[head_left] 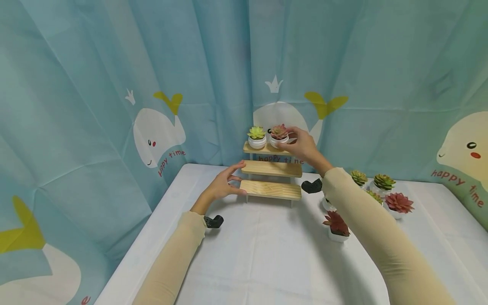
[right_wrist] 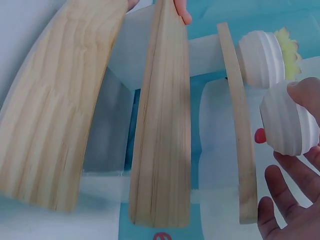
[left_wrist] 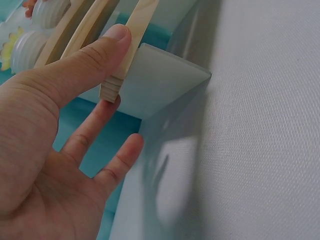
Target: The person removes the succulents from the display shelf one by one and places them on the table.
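Observation:
My right hand (head_left: 303,146) pinches a small white ribbed pot (right_wrist: 286,120) holding a pinkish-red succulent (head_left: 279,131), at the top board of a three-tier wooden stand (head_left: 271,168). In the right wrist view a gap shows between this pot and the board. To its left on the same board sits a potted yellow-green succulent (head_left: 257,134). My left hand (head_left: 220,185) holds the stand's left end. In the left wrist view its thumb (left_wrist: 95,57) lies on the lowest board, and a fingertip touches that board's end. The two lower boards bear no pots.
Right of the stand, partly behind my right forearm, stand several potted succulents, among them a dark red one (head_left: 337,224), a brighter red one (head_left: 398,204) and a green one (head_left: 384,182). A white cloth (head_left: 244,254) covers the table. Behind hangs a blue whale-print curtain (head_left: 225,63).

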{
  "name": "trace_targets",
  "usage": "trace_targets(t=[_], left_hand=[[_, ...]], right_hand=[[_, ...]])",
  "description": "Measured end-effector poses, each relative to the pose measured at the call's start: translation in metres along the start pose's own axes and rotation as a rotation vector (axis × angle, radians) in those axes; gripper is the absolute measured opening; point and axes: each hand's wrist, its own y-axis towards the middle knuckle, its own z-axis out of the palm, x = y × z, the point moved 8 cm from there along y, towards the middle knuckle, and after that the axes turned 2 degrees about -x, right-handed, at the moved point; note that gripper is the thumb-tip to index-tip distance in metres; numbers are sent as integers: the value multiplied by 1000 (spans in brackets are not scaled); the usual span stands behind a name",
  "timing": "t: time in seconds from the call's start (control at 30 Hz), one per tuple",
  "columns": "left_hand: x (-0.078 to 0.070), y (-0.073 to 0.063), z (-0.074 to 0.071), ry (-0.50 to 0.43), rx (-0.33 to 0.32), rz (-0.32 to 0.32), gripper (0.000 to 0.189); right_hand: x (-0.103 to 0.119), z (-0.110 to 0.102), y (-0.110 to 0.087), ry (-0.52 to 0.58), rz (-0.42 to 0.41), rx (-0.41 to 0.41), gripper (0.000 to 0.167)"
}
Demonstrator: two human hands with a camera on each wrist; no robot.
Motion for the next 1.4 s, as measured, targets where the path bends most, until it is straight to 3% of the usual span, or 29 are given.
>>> trace_targets(t=[0.37, 0.83, 1.4], left_hand=[[0, 2, 0, 6, -2, -4, 95], [0, 4, 1, 4, -1, 2, 95], [-7, 0, 0, -6, 16, 20, 94]], right_hand=[[3, -17, -17, -17, -85, 26, 63], [-1, -45, -64, -18, -160, 55, 58], [-21, -88, -132, -65, -78, 93, 66]])
